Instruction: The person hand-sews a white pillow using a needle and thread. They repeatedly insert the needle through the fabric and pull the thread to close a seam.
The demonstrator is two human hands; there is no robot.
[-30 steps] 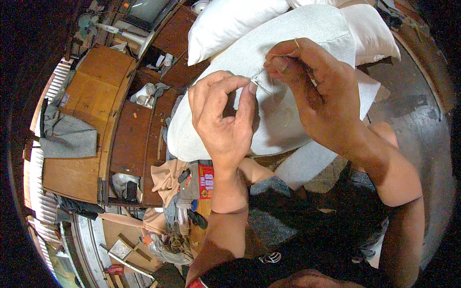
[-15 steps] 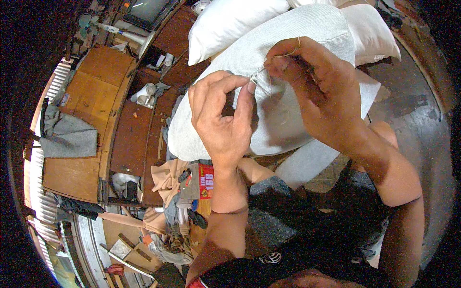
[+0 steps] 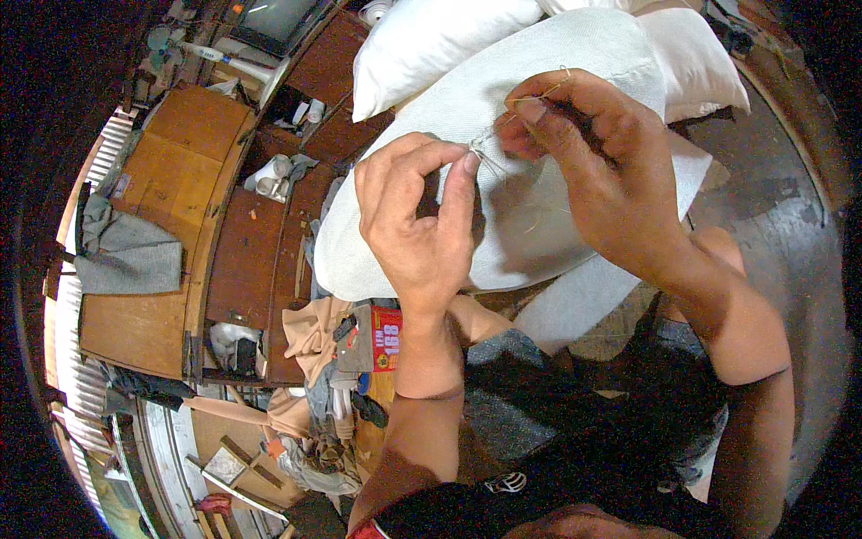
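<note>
Item: a white woven sack (image 3: 575,81), stuffed full, is lying across the person's lap and knees, its near seam turned up toward the camera. The left hand (image 3: 417,229) is pinching the sack's fabric at the seam, thumb and forefinger closing together on a small tuft of cloth. The right hand (image 3: 597,166) is holding its thumb and fingers clamped on a pale thread (image 3: 539,92), just beside the left fingertips; whether a needle is between them is too small to tell. Compared with one second ago, the right hand is sitting slightly higher and nearer the seam, with a loop of the thread now arching over its knuckles, while the left hand is keeping the same pinch in the same place and the sack is lying unmoved. Further white sacks (image 3: 431,40) are stacked behind the first one. To the left, a dark wooden counter (image 3: 247,260) is carrying white rolls (image 3: 269,175) and small clutter; beside it a lighter wooden cabinet (image 3: 148,234) is bearing a folded grey cloth (image 3: 130,256). A red printed packet (image 3: 386,337) and tan rags (image 3: 314,328) are lying below the sack. Grey concrete floor (image 3: 772,207) is showing at right.
</note>
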